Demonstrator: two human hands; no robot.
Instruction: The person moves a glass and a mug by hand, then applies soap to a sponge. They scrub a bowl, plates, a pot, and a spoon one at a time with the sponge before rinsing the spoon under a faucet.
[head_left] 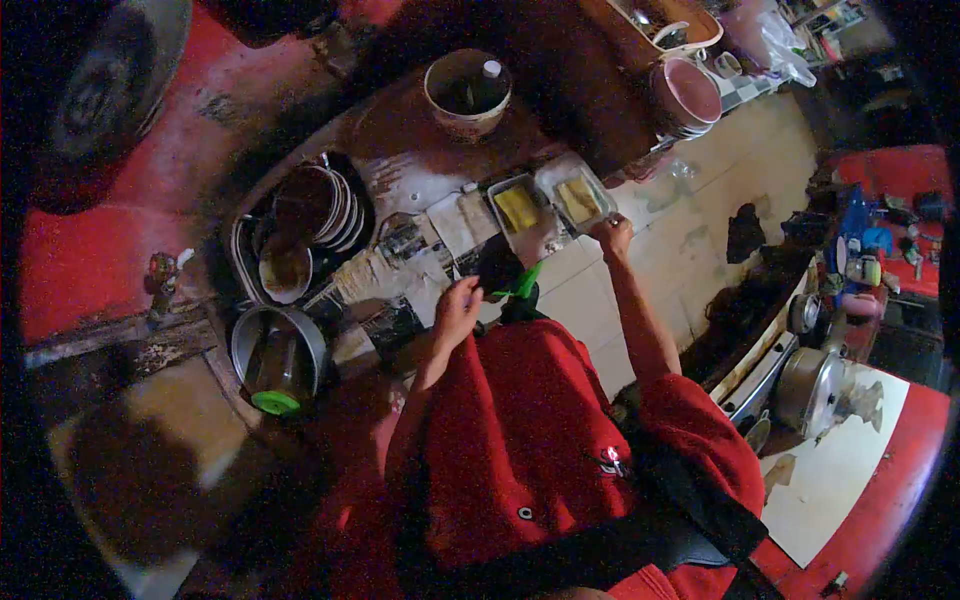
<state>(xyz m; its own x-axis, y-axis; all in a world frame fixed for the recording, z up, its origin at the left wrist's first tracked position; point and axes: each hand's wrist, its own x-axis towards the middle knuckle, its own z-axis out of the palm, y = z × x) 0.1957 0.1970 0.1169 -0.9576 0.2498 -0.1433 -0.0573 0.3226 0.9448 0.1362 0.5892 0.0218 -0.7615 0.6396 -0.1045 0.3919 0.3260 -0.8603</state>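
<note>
My right hand [613, 236] is closed at the near right corner of a shallow clear container [603, 197], which holds a pale yellow block [578, 201]. Beside it on the left is a second shallow container [497, 188] with a deeper yellow block [517, 209]. Lower and to the left, my left hand [458, 312] has its fingers curled together. A thin pale tip shows above those fingers, but I cannot make out what it belongs to. A bright green item [520, 287] lies just right of the left hand, near my red top.
Stacked plates [345, 215] sit in a dark rack at left, above a metal pot [240, 345]. A large bowl [468, 125] stands at the back. Pink bowls [688, 92] are stacked back right. A lidded pot [808, 388] stands on the stove at right.
</note>
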